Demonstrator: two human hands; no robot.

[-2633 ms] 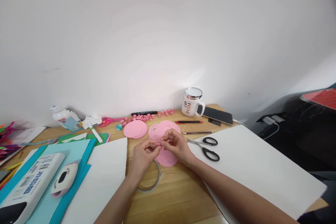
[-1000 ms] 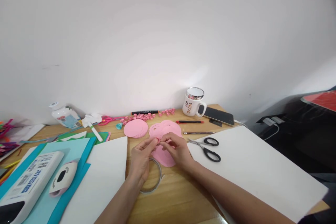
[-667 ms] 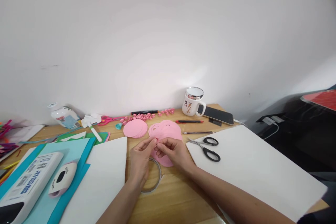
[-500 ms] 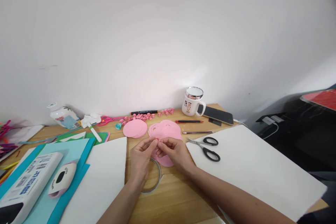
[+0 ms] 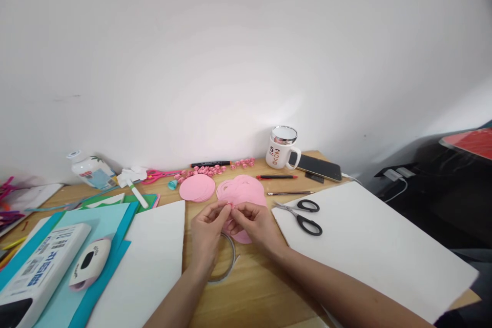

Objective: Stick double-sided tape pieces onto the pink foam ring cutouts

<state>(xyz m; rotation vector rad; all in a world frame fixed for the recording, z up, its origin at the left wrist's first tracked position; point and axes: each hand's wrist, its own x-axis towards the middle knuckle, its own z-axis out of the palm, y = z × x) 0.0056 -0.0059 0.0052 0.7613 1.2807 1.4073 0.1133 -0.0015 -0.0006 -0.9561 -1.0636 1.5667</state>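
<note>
My left hand (image 5: 206, 226) and my right hand (image 5: 257, 223) meet fingertip to fingertip over the middle of the desk. Both are closed in a pinch on a small piece of pink paper (image 5: 231, 206), mostly hidden by the fingers. Just beyond them lies a loose pile of pink paper circles (image 5: 244, 189), part of it reaching under my hands. A neater stack of pink paper circles (image 5: 197, 188) is to its left. Below my left hand a roll of tape (image 5: 233, 256) lies flat, its loose end sticking out. Small rolled pink paper pieces (image 5: 209, 170) are heaped near the wall.
Black-handled scissors (image 5: 309, 225) rest on white card (image 5: 369, 246) at right. Behind them are pencils (image 5: 277, 177), a mug (image 5: 279, 151) and a phone (image 5: 319, 168). Teal paper (image 5: 115, 256), a white box (image 5: 49, 266) and a lying bottle (image 5: 92, 170) occupy the left.
The view has shifted very slightly. Both hands keep the same pinch at the same spot, with only tiny finger movement.
</note>
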